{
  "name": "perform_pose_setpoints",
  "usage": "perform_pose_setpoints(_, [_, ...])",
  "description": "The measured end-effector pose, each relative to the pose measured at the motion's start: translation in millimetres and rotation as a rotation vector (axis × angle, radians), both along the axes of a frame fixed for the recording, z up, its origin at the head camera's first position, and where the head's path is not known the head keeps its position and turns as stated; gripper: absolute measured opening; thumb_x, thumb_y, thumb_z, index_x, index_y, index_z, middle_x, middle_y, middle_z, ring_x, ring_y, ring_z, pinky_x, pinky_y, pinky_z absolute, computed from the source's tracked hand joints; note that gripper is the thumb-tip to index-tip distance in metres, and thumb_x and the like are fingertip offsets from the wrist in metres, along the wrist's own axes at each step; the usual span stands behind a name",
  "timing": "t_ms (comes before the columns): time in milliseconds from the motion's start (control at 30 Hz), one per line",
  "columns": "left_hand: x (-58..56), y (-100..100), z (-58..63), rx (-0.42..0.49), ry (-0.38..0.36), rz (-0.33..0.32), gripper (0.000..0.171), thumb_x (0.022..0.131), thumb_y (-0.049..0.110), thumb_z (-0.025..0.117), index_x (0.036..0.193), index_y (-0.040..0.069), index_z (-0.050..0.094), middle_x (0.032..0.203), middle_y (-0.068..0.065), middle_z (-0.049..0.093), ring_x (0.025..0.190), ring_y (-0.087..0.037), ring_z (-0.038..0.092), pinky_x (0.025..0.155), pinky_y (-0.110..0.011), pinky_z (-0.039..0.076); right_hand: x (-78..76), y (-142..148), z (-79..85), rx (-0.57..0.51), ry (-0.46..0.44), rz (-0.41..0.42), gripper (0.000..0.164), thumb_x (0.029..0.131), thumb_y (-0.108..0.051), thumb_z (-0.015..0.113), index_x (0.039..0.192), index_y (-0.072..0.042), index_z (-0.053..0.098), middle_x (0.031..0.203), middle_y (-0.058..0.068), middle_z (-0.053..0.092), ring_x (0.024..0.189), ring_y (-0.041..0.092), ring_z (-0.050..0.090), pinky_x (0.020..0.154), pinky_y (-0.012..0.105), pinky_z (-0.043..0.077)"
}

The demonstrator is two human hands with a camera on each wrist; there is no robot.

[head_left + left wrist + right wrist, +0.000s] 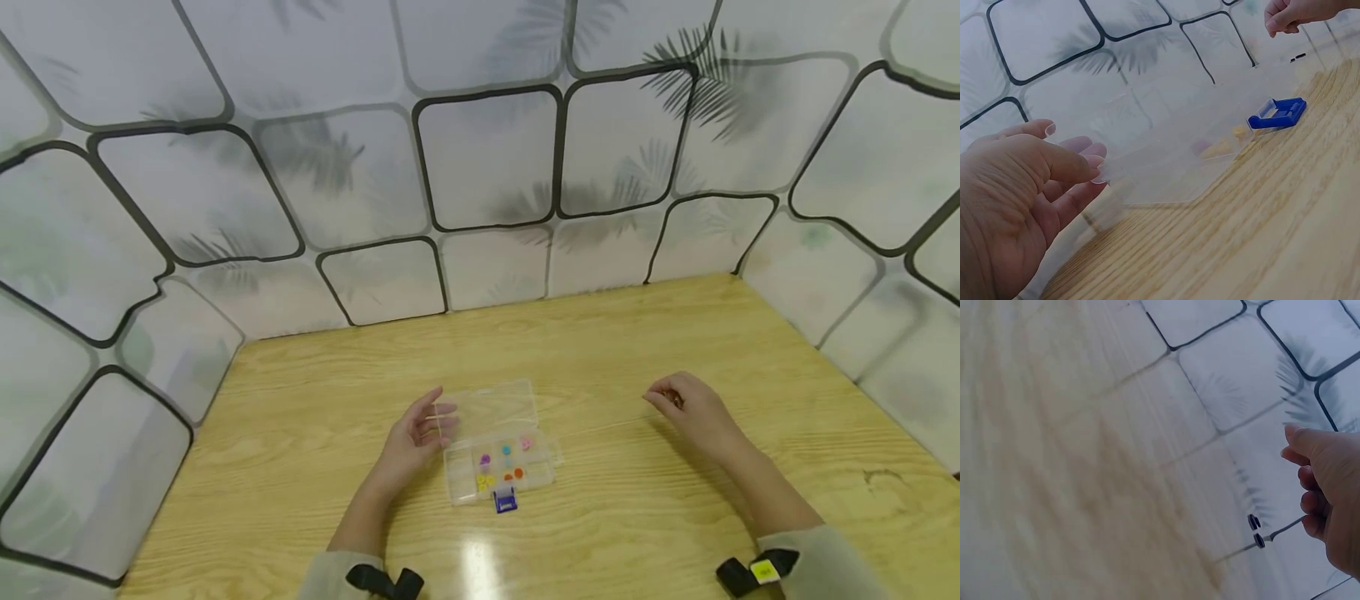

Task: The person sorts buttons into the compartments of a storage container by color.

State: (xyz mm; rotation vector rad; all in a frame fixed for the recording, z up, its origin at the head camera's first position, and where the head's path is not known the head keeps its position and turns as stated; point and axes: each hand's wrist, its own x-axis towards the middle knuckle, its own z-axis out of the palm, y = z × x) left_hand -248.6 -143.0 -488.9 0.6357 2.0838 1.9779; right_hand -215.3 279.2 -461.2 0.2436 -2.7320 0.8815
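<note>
the wooden table (675, 500) fills the lower half of the head view, walled at the back and both sides by white panels (487, 158) printed with dark rounded outlines and palm-leaf shadows.

near the middle of the table lies a clear plastic compartment box (498, 471) with its lid (491, 406) thrown back toward twelve o'clock. a blue latch (505, 500) sticks out from the box's near edge at six o'clock. small coloured pieces (506, 465) — pink, teal, purple, yellow, orange — sit in separate compartments; which piece is which shape is too small to tell.

the left hand (420, 437) is at nine o'clock of the box, just beside the open lid. its fingers (1075, 169) are spread and only gently bent, thumb above and the others below, with the tips right at the lid's left edge. in the left wrist view the fingertips meet the clear plastic, but whether they pinch it or merely touch it cannot be told.

the right hand (693, 408) hovers at three o'clock, well apart from the box, over bare wood. its fingers (1310, 481) are curled inward with the thumb brought toward the fingertips. something small and dark shows between them in the head view, though it is too tiny to say what it is, or whether it is truly held.
</note>
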Motion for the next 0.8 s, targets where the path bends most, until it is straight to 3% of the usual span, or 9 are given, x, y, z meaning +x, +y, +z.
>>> perform_pose_setpoints(233, [0.0, -1.0, -1.0, 0.011, -0.004, -0.004, 0.074, 0.085, -0.012, 0.060, 0.148, 0.003, 0.023, 0.136, -0.025, 0.043, 0.120, -0.040, 0.048, 0.096, -0.026, 0.048, -1.0, 28.2, -0.1, -0.086, -0.096, -0.022, 0.024, 0.097, -0.031, 0.054, 0.101, -0.010, 0.065, 0.079, 0.005, 0.060, 0.064, 0.009, 0.047, 0.052, 0.024, 0.041])
perform_pose_setpoints(400, [0.4, -0.8, 0.1, 0.009, -0.022, 0.003, 0.074, 0.085, -0.012, 0.059, 0.148, 0.004, 0.023, 0.136, -0.025, 0.043, 0.121, -0.041, 0.048, 0.096, -0.027, 0.048, -3.2, 44.7, -3.3, -0.100, -0.176, -0.027, 0.028, 0.096, -0.035, 0.054, 0.103, -0.010, 0.065, 0.069, 0.003, 0.050, 0.057, 0.010, 0.040, 0.050, 0.025, 0.035])
perform_pose_setpoints(633, [0.4, -0.9, -0.2, 0.011, -0.039, 0.006, 0.074, 0.086, -0.010, 0.061, 0.148, 0.005, 0.024, 0.136, -0.025, 0.043, 0.121, -0.042, 0.047, 0.096, -0.028, 0.048, -6.8, 66.6, -16.0, -0.201, -0.212, 0.022, 0.024, 0.090, -0.027, 0.065, 0.102, -0.006, 0.067, 0.064, -0.002, 0.046, 0.057, 0.010, 0.040, 0.051, 0.026, 0.035])
perform_pose_setpoints(800, [-0.4, -0.2, -0.5, 0.007, -0.054, 0.011, 0.074, 0.086, -0.008, 0.062, 0.148, 0.006, 0.025, 0.136, -0.025, 0.043, 0.121, -0.041, 0.047, 0.096, -0.027, 0.048, -8.8, 71.3, -18.0, -0.243, -0.261, 0.064, 0.026, 0.086, -0.024, 0.070, 0.100, -0.003, 0.069, 0.067, -0.002, 0.052, 0.059, 0.009, 0.041, 0.052, 0.025, 0.037])
